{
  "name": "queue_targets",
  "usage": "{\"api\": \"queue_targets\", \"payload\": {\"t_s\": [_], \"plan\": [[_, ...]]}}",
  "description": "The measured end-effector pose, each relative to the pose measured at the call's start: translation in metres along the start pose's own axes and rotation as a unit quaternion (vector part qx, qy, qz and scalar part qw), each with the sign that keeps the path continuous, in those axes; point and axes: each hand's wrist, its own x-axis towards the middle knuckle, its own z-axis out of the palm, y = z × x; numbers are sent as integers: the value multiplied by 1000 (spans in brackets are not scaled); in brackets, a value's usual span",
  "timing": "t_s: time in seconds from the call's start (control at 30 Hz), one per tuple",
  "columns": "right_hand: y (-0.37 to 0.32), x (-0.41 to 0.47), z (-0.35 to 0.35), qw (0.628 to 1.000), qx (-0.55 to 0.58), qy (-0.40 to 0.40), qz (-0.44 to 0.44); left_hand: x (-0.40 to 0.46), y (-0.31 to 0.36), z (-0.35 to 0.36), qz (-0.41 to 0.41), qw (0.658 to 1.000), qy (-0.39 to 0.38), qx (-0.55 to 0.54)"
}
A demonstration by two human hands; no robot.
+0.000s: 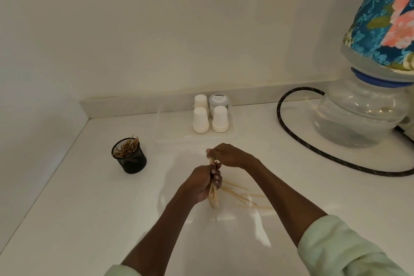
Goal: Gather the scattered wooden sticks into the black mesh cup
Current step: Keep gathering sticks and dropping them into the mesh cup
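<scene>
The wooden sticks [213, 188] in the grip are thin, pale and straight, bunched into a loose bundle that stands nearly upright above the white table [89, 219]. The left hand [202, 182] is closed around the middle of the bundle, fingers wrapped over it, with the lower ends poking out below the fist close to the table. The right hand [226, 155] sits just above and beyond that grip, its fingers pinched on the bundle's upper ends. Both grips are narrow and hold the same bundle.

Just to the right of the lower grip, more loose sticks [244, 197] of the same pale wood lie flat on the table, fanned out and crossing one another. Well to the left of the grip and a little farther back stands the black mesh cup [130, 156], round and dark, already carrying a cluster of sticks that lean against its rim with pointed tips upward.

Beyond the hands, near the wall, three white paper cups [201, 120] stand upside down beside a lidded jar [220, 99]. Far right, a black hose [291, 132] curves past a clear water bottle [360, 114].
</scene>
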Motion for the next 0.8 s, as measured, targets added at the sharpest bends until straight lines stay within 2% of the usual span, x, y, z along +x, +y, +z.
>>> {"api": "queue_targets", "payload": {"t_s": [0.1,0.17,0.3,0.4,0.53,0.7,0.8], "plan": [[1,0,5,1000,-14,-23,-14,2,-1,-4,-3,999,8,-41],[5,0,3,999,-21,-4,-31,5,-2,-9,-1,998,21,-56],[29,2,-5,983,-170,61,-17,10,-2,-24,20,995,90,-49],[44,2,-1,969,-244,26,7,12,-2,-36,45,987,156,3],[47,10,20,937,-346,-29,-37,13,-5,-49,60,977,203,31],[49,17,52,930,-366,6,-27,8,-10,-65,50,976,210,-6],[48,8,73,926,-370,38,-61,5,-11,-74,53,974,220,-28]]}}
